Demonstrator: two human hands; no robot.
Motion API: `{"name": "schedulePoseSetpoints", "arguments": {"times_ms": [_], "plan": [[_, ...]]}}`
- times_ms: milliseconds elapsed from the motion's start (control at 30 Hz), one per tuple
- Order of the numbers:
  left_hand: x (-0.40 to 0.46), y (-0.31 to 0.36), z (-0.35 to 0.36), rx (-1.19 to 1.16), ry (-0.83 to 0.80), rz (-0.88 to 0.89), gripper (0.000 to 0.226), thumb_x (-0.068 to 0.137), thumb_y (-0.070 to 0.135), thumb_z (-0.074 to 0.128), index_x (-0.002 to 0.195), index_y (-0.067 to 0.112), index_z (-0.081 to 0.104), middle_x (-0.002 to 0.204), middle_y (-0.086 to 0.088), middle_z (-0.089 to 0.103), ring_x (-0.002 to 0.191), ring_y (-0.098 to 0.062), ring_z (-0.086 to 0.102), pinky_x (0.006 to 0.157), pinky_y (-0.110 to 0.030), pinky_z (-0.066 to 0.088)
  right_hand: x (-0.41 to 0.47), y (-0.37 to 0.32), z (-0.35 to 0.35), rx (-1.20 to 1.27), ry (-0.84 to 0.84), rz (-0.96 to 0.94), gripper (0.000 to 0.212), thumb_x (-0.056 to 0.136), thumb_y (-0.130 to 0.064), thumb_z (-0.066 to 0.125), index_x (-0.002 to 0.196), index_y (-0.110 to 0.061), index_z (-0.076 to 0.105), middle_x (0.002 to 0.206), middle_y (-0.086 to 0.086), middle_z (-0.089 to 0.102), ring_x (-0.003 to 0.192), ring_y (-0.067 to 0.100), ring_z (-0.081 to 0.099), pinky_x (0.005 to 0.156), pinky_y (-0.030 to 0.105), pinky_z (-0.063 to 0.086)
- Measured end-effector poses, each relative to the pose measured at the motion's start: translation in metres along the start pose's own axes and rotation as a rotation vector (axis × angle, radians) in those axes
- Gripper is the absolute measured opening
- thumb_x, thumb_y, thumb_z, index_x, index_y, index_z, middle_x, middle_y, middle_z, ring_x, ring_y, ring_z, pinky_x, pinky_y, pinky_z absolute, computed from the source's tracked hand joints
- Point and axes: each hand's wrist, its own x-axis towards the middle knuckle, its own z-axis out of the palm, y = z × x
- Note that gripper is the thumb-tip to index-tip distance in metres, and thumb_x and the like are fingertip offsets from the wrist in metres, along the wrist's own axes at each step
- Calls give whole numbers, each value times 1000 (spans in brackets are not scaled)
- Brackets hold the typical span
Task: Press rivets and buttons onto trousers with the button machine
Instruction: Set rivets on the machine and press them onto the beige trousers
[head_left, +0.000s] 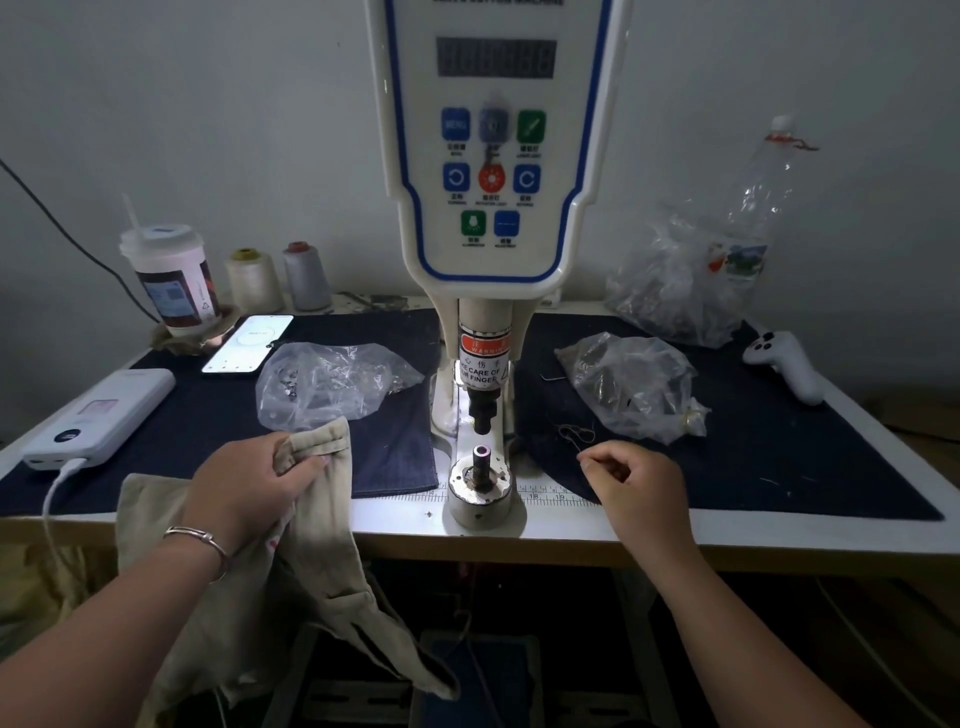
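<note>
The white button machine (496, 156) stands at the table's middle, its punch (483, 413) above the round lower die (483, 470). My left hand (254, 483) grips the waistband of beige trousers (322, 551), left of the die; the rest of the cloth hangs over the table's front edge. My right hand (634, 483) hovers right of the die with fingers curled and fingertips pinched together; whether something small sits between them I cannot tell. A plastic bag of metal parts (631, 384) lies beyond my right hand, another bag (327, 382) beyond my left.
Dark denim mats (753, 441) cover the tabletop. At the left are a power bank (98, 415) with cable, a phone (247, 343), a cup (171, 278) and two thread cones (280, 278). At the back right stand a bottle (753, 218) and a white controller (787, 364).
</note>
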Motion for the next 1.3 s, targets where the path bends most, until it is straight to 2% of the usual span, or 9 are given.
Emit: {"name": "schedulePoseSetpoints", "arguments": {"times_ms": [200, 367, 533, 633, 833, 933, 1067, 1200, 1300], "plan": [[-6, 16, -32, -219, -94, 13, 33, 76, 36, 81, 50, 23, 65, 47, 3, 57, 50, -14, 53, 53, -21, 38, 0, -4, -2, 35, 1, 16, 16, 84, -8, 67, 78, -20, 74, 66, -11, 67, 68, 2, 62, 62, 19, 49], [-33, 56, -79, -566, -575, -164, 14, 67, 39, 73, 68, 26, 78, 71, 2, 74, 61, -9, 69, 50, -14, 49, -20, -26, -12, 149, 39, -49, 18, 83, 0, 67, 80, -16, 74, 73, -9, 69, 70, 3, 63, 63, 9, 45], [-50, 96, -99, -593, -729, -155, 29, 59, 50, 76, 77, 27, 78, 88, 0, 77, 81, -13, 73, 67, -23, 56, -78, -75, -11, 307, -225, -234, 4, 78, -19, 75, 83, -20, 74, 75, -8, 68, 68, 12, 60, 61, 19, 47], [-60, 123, -101, -607, -751, -99, 41, 59, 58, 73, 84, 26, 76, 89, -5, 76, 82, -15, 73, 71, -23, 58, -108, -95, -8, 400, -358, -203, 23, 72, -41, 75, 89, -25, 73, 78, -8, 68, 69, 7, 61, 63, 23, 49], [-78, 151, -87, -723, -724, -125, 50, 60, 61, 71, 82, 17, 79, 91, -9, 77, 83, -22, 74, 74, -30, 60, -120, -97, -27, 248, 114, -262, 33, 67, -40, 81, 84, -25, 58, 80, -12, 57, 72, 5, 57, 63, 11, 42], [-86, 158, -82, -820, -761, -111, 45, 69, 55, 69, 88, 16, 80, 94, -12, 76, 86, -22, 74, 71, -26, 58, -124, -100, -37, 373, -49, -155, 33, 63, -46, 81, 84, -33, 60, 82, -11, 65, 79, 5, 62, 67, 10, 45], [-93, 165, -75, -816, -731, -84, 50, 70, 58, 66, 87, 14, 79, 91, -12, 77, 85, -22, 74, 73, -27, 58, -119, -102, -46, 595, -357, 164, 51, 59, -14, 92, 93, -30, 57, 87, 0, 74, 81, 14, 71, 75, 36, 58], [-99, 168, -68, -770, -686, -68, 52, 70, 63, 63, 88, 16, 79, 90, -8, 77, 87, -22, 74, 84, -35, 57, -112, -103, -56, 582, -720, 173, 35, 69, -4, 84, 97, -19, 73, 96, -9, 75, 93, 3, 69, 73, 12, 51], [-98, 166, -71, -643, -727, -18, 48, 70, 63, 64, 88, 19, 78, 89, -3, 77, 86, -19, 74, 86, -39, 57, -108, -96, -64, 755, -852, 334, 24, 73, 7, 76, 96, 1, 73, 99, 23, 72, 91, 26, 69, 77, 27, 51]]}}
